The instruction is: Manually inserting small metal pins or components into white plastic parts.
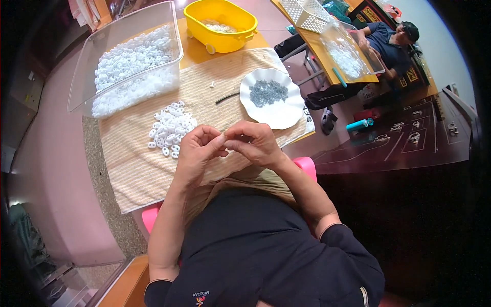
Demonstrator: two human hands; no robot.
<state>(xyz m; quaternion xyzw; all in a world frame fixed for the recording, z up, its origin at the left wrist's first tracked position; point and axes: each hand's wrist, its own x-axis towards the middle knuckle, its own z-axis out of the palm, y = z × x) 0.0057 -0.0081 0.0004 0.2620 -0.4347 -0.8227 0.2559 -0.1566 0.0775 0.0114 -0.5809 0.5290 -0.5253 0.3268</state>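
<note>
My left hand (198,149) and my right hand (254,143) meet fingertip to fingertip above the cloth-covered table, just in front of my lap. Both are closed in a pinch; whatever sits between the fingers is too small and hidden to name. Beside my left hand lies a loose pile of small white oval plastic pieces (173,125), each with two holes. Beyond my right hand stands a white scalloped plate (279,116) with a heap of small grey pieces (268,93) on it. A thin black stick (227,97) rests against the plate's left edge, near a tiny white piece (212,84).
A clear plastic bin (176,38) full of white pieces stands at the far left, a yellow wheeled tub (220,42) behind the plate. Striped cloth (138,174) covers the table. At the right, another person (384,43) sits at a second table (327,59) with more white pieces.
</note>
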